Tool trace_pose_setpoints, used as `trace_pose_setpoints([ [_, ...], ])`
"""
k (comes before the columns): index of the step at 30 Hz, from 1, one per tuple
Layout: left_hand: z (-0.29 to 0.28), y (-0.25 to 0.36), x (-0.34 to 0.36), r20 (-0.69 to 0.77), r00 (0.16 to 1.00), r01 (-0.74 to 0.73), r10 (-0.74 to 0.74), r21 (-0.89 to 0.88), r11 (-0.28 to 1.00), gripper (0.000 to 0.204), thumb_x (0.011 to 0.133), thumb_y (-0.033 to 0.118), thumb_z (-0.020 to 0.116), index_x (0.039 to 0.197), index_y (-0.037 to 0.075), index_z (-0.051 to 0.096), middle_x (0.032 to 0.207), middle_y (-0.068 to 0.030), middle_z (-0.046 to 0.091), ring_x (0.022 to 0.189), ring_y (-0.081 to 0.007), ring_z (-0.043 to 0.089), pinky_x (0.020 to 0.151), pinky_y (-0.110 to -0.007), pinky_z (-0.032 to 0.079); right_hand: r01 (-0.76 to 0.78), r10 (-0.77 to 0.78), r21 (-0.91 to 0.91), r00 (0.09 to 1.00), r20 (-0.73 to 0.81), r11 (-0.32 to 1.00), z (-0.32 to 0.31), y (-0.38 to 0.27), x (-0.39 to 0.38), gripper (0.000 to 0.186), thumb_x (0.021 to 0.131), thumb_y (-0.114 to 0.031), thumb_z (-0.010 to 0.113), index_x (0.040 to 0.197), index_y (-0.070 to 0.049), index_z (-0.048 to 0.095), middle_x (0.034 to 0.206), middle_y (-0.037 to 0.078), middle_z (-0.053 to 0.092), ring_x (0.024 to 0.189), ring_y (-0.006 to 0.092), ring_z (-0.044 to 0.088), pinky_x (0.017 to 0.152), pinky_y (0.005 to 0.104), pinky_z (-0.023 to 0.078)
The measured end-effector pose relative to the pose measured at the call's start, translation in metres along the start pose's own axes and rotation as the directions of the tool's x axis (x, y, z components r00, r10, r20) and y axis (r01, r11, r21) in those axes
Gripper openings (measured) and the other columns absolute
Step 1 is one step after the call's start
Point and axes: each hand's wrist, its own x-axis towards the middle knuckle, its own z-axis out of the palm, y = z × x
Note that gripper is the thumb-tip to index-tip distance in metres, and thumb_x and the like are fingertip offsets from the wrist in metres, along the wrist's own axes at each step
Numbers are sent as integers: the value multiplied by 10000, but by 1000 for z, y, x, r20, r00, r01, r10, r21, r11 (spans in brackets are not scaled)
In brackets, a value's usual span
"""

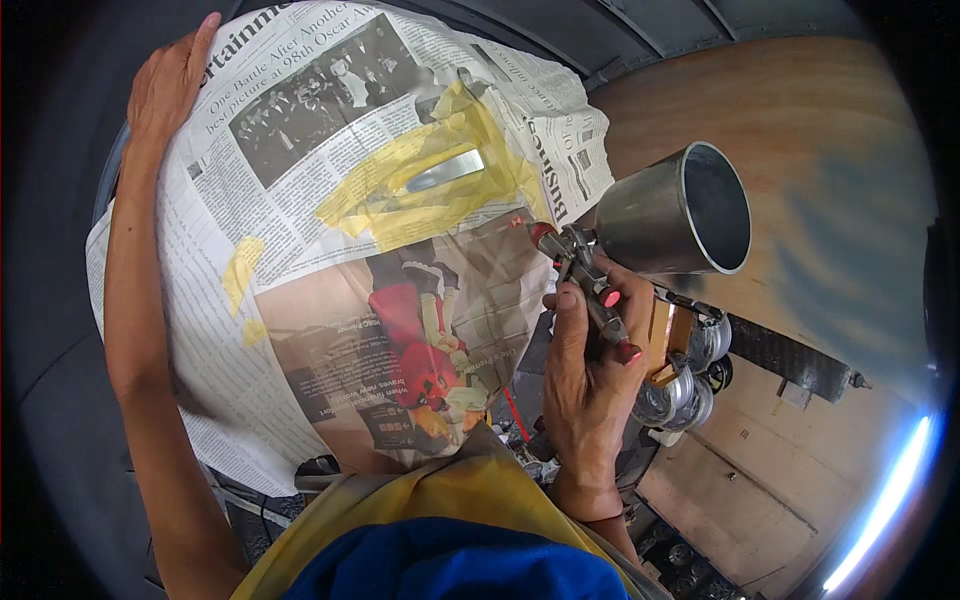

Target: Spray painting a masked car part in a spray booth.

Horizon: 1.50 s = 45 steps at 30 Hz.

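A large piece covered in newspaper [245, 190] fills the left and middle. Yellow masking tape [370, 190] surrounds an exposed, shiny metal strip [445, 170] near its upper middle, with smaller tape bits lower left. My left hand [175, 85] grips the upper left edge of this piece, fingers curled over it. At the right, my right hand [590, 370] holds a metal spray gun [590, 265] with red knobs and a grey metal cup [650, 220] on it. The gun's front end is close to the paper's right side, below the strip; whether it touches cannot be told.
A brown wooden panel [780, 120] stands behind the cup. Several silver wheels [705, 340] and a cardboard box [662, 330] are at lower right, near a lit tube lamp [880, 500]. A dark metal frame [650, 25] runs along the top. Yellow and blue cloth [420, 560] shows at the bottom.
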Motion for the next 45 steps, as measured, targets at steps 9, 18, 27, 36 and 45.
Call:
trace_pose_setpoints([
  [9,-1,2,-2,-29,999,-16,16,-6,1000,753,1057,625,345,1213,4,740,1045,-272,739,1023,-431,713,961,-478,527,-82,67,170,994,92,982,-1,8,-13,297,1023,-149,642,1246,25,553,977,121,640,848,172,633,760,291,505],
  [18,0,5,-2,20,998,54,-54,-11,998,782,1050,650,332,1201,4,746,994,-261,746,963,-423,723,941,-480,531,-82,49,182,983,180,980,-3,3,-21,313,1010,-140,661,1255,24,556,1007,124,654,884,171,643,776,282,507],
  [27,1,0,-3,-52,998,-29,28,-9,1000,757,1059,632,331,1186,19,756,958,-264,742,947,-423,721,920,-489,527,-69,10,289,979,201,955,-3,0,-25,335,974,-91,700,1251,48,570,1102,187,638,948,256,655,827,334,515],
  [36,0,2,-2,-37,999,-10,10,-1,1000,763,1057,636,325,1183,21,758,983,-264,742,974,-423,718,932,-490,525,-88,61,204,989,134,975,-6,3,-19,324,981,-96,683,1254,39,573,1085,179,646,945,247,658,836,335,518],
  [45,-3,8,-3,-8,1000,7,-7,-9,1000,771,1051,646,335,1216,12,742,1018,-251,750,1017,-413,718,958,-490,523,-21,21,61,1000,-5,998,-10,2,-11,302,978,-57,671,1247,38,574,1044,175,624,895,216,645,804,325,522],
])
